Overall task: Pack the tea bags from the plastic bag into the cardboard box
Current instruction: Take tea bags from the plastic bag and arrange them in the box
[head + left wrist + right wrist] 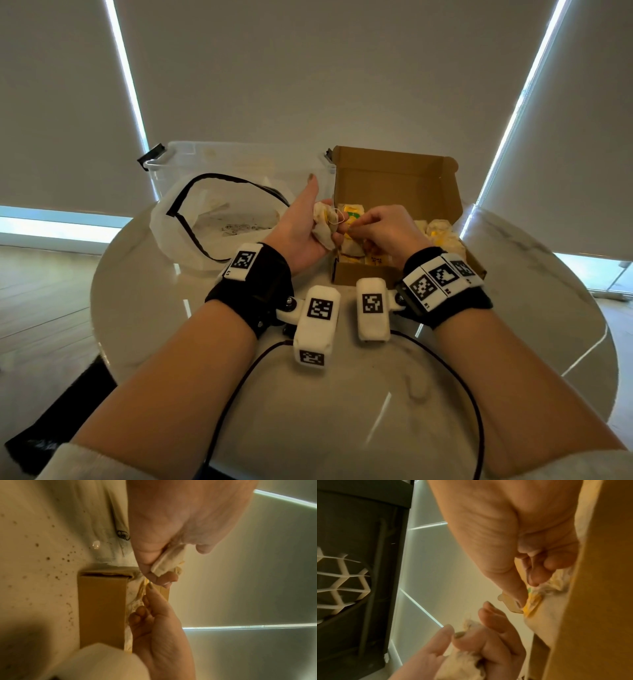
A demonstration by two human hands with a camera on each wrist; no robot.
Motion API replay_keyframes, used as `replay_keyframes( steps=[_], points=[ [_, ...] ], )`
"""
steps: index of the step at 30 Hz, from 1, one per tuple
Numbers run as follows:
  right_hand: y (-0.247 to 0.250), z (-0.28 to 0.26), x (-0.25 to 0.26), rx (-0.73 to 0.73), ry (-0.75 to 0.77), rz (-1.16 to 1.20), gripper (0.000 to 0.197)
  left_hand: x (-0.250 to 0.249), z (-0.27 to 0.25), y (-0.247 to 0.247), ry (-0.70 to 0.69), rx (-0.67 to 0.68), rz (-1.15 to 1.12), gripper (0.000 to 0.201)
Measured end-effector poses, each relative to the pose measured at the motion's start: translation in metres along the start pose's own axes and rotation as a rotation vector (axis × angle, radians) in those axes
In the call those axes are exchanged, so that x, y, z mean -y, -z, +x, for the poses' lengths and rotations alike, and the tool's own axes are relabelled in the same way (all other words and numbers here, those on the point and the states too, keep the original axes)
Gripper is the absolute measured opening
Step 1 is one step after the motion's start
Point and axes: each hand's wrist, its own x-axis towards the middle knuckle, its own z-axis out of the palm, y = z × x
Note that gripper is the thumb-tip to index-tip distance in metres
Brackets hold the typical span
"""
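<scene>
My left hand point(310, 229) grips a small bunch of crumpled tea bags point(323, 224) at the left rim of the open cardboard box point(394, 186), thumb pointing up. A white string loops from the bunch to my right hand point(364, 226), which pinches a yellow tea bag tag point(530, 602) between thumb and forefinger above the box. Several tea bags point(438, 231) lie inside the box. The plastic bag point(219, 219) with a black zip edge lies open to the left. In the left wrist view the tea bags point(167, 561) show under my left hand's fingers point(150, 555).
A clear plastic bin point(239, 161) stands behind the plastic bag and beside the box's upright lid. Everything rests on a round marble table point(376, 377). Black cables run from the wrist cameras across the table's near side. Window blinds hang behind.
</scene>
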Motion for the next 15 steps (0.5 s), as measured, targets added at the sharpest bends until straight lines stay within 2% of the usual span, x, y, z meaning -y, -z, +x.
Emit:
replay_keyframes(
  steps=[4, 7, 10, 12, 15],
  points=[
    [0.008, -0.007, 0.012, -0.124, 0.105, 0.02, 0.008, -0.002, -0.002, -0.001, 0.021, 0.025, -0.016, 0.052],
    [0.011, -0.018, 0.024, -0.044, 0.182, 0.076, 0.017, -0.002, -0.002, -0.001, 0.028, 0.057, 0.001, 0.059],
    [0.008, -0.025, 0.03, 0.09, 0.227, -0.006, 0.022, -0.001, -0.002, 0.0, 0.032, 0.115, 0.033, 0.073],
    [0.005, -0.024, 0.029, 0.12, 0.218, -0.039, 0.018, 0.0, -0.001, 0.001, 0.029, 0.125, 0.054, 0.079],
    [0.008, -0.022, 0.028, 0.073, 0.156, 0.005, 0.004, 0.0, -0.001, 0.002, 0.057, 0.161, 0.148, 0.084]
  ],
)
